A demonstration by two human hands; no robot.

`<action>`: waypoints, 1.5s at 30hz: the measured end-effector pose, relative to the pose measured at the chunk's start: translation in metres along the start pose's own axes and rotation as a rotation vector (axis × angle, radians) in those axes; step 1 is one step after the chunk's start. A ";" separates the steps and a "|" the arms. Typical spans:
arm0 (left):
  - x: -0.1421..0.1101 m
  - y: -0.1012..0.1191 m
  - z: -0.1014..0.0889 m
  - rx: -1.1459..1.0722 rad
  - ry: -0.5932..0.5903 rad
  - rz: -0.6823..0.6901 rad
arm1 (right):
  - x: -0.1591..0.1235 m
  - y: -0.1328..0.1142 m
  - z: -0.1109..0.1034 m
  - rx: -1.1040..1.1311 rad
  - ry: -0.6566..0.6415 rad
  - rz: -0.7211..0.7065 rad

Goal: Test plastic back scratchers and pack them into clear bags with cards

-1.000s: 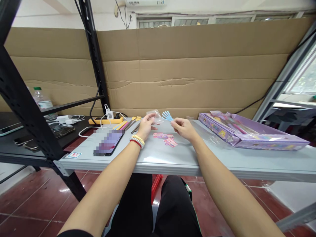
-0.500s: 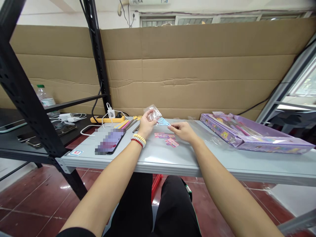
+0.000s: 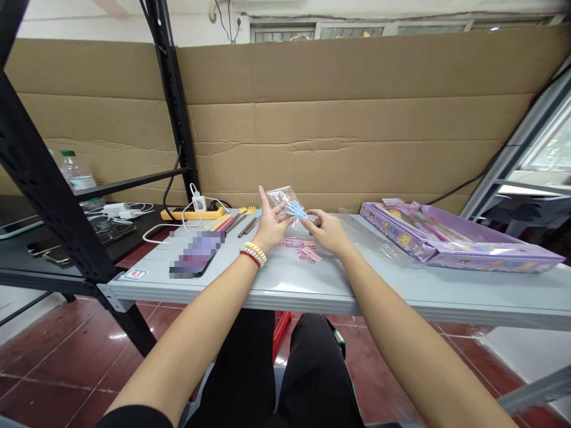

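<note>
Above the table my left hand (image 3: pixel 270 227) grips a clear plastic bag (image 3: pixel 282 194), its index finger raised and the other fingers on the film. Pinched in my right hand (image 3: pixel 329 230) is a light-blue piece shaped like a small hand with spread fingers (image 3: pixel 294 208). That piece lies against the bag, its fingers pointing left; whether it is inside the film I cannot tell. Below both hands, several small pink printed cards (image 3: pixel 308 254) lie on the grey table (image 3: pixel 285 282).
Left of my hands are a phone (image 3: pixel 200 252), pens with yellow fork-like or hand-shaped tops (image 3: pixel 250 210) and a yellow power strip (image 3: pixel 178 214). A purple box (image 3: pixel 486 261) holding packaged items stands at the right, beside clear film (image 3: pixel 388 248). A black shelf post (image 3: pixel 57 172) rises at the left.
My left hand has opened its index finger upward, and the bag is spread flatter. The blue piece has turned and shows more of its spread fingers. The view has shifted slightly.
</note>
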State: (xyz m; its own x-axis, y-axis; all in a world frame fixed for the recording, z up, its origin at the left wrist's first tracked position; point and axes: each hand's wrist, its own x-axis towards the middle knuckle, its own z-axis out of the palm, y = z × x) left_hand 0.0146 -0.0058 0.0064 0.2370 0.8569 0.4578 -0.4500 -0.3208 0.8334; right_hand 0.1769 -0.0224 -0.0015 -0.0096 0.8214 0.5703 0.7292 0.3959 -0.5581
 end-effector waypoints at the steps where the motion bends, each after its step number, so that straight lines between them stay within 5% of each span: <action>1: -0.001 -0.001 0.001 0.001 -0.022 -0.010 | 0.000 -0.001 0.001 0.035 0.013 0.012; 7: -0.001 -0.010 0.002 0.014 -0.031 -0.033 | 0.000 -0.002 0.005 0.174 0.024 -0.026; 14: 0.003 -0.004 -0.003 -0.174 0.008 -0.091 | -0.002 -0.009 0.006 0.016 0.014 -0.108; 25: 0.016 -0.007 -0.013 -0.152 0.361 0.022 | 0.000 -0.002 -0.001 -0.124 -0.306 0.004; 38: 0.011 -0.004 -0.014 -0.103 0.214 -0.015 | 0.001 -0.002 0.000 -0.091 -0.151 0.001; 45: 0.014 -0.012 -0.018 0.245 0.236 0.015 | -0.002 -0.003 0.001 0.254 -0.345 0.123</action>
State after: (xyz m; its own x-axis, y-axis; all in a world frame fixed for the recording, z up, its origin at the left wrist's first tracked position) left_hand 0.0077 0.0169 -0.0029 0.0132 0.9119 0.4103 -0.2253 -0.3970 0.8897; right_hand 0.1741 -0.0252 -0.0018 -0.1925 0.9405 0.2801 0.5486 0.3398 -0.7639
